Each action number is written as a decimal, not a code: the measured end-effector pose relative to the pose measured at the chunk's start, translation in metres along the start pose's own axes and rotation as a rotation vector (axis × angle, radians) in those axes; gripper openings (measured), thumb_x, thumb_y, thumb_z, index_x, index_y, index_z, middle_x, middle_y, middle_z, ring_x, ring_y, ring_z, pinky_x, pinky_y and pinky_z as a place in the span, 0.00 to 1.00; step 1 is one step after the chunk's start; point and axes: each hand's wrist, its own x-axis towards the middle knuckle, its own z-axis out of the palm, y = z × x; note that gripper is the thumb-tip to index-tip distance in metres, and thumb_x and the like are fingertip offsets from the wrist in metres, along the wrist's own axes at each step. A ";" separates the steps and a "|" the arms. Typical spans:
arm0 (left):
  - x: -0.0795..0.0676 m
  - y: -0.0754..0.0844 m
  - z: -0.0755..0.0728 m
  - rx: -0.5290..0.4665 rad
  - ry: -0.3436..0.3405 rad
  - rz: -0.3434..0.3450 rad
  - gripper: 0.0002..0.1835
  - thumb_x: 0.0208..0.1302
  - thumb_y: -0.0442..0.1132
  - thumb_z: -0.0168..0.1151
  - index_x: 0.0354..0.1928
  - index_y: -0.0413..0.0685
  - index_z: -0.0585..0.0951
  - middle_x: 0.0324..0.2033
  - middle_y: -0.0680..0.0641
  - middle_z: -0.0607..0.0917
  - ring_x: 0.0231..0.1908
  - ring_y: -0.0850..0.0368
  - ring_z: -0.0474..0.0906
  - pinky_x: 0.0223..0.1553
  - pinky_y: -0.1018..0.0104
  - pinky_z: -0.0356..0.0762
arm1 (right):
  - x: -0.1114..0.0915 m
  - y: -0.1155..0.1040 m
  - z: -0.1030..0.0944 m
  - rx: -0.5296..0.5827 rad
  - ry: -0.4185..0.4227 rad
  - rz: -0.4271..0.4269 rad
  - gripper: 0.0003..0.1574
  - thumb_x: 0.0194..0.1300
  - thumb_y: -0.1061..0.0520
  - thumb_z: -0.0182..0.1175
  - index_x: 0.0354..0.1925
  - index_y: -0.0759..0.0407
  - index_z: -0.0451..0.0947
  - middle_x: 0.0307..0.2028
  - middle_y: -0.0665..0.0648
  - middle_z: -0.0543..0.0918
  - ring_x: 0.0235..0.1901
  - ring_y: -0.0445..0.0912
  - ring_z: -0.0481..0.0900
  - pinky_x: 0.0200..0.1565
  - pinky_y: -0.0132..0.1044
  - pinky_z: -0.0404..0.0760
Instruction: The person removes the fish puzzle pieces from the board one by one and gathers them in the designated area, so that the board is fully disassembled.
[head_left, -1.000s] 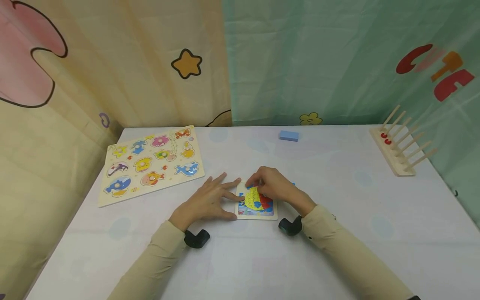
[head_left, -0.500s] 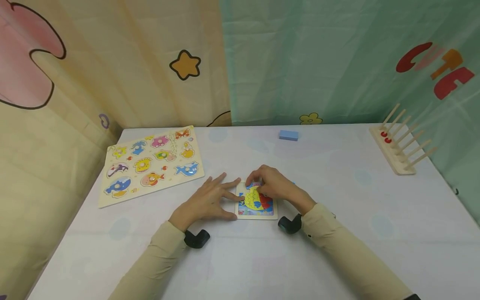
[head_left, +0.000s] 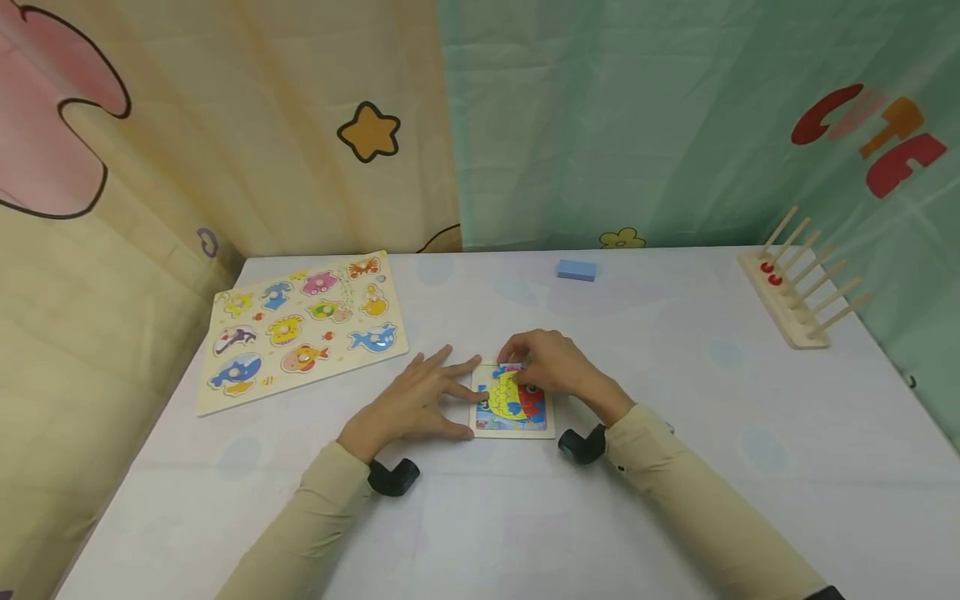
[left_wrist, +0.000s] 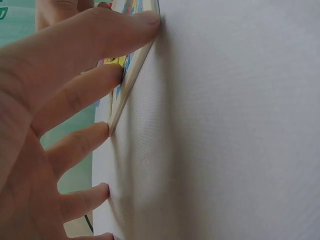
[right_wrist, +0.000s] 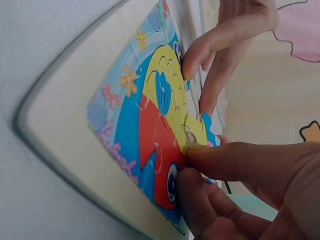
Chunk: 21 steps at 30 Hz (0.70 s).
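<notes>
A small fish jigsaw puzzle in a pale wooden frame (head_left: 517, 434) lies between my hands on the white table. Its fish has a yellow scaly body and a red head (right_wrist: 155, 132). My left hand (head_left: 416, 408) is spread at the frame's left side; the thumb (left_wrist: 147, 21) touches the near corner and other fingers reach onto the edge. My right hand (head_left: 553, 367) pinches a yellow-and-blue puzzle piece (right_wrist: 196, 127) between thumb and fingers at the puzzle's upper part. In the right wrist view that piece stands tilted above the board; its far side is partly hidden.
A larger board of animal pieces (head_left: 330, 362) lies at the left. A blue block (head_left: 576, 270) sits near the back edge. At the far right stands a wooden peg rack (head_left: 787, 312) with red beads. Patterned curtains hang behind.
My right hand has shifted slightly to the right, uncovering the fish's eye and more of the puzzle's upper part. The left hand stays where it was.
</notes>
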 end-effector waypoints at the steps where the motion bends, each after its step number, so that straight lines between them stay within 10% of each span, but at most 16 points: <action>1: 0.000 0.000 0.000 0.000 0.000 -0.001 0.28 0.50 0.58 0.76 0.55 0.67 0.84 0.71 0.55 0.65 0.75 0.38 0.44 0.69 0.32 0.41 | 0.000 0.000 -0.001 0.009 0.000 0.000 0.14 0.59 0.61 0.69 0.45 0.53 0.84 0.42 0.53 0.86 0.42 0.48 0.79 0.45 0.44 0.79; 21: 0.000 0.000 0.001 -0.006 -0.001 0.005 0.28 0.50 0.58 0.76 0.56 0.66 0.84 0.72 0.55 0.65 0.75 0.38 0.44 0.69 0.32 0.40 | -0.009 0.013 0.000 0.186 0.095 -0.022 0.08 0.58 0.60 0.71 0.37 0.59 0.88 0.29 0.49 0.87 0.29 0.41 0.82 0.34 0.33 0.81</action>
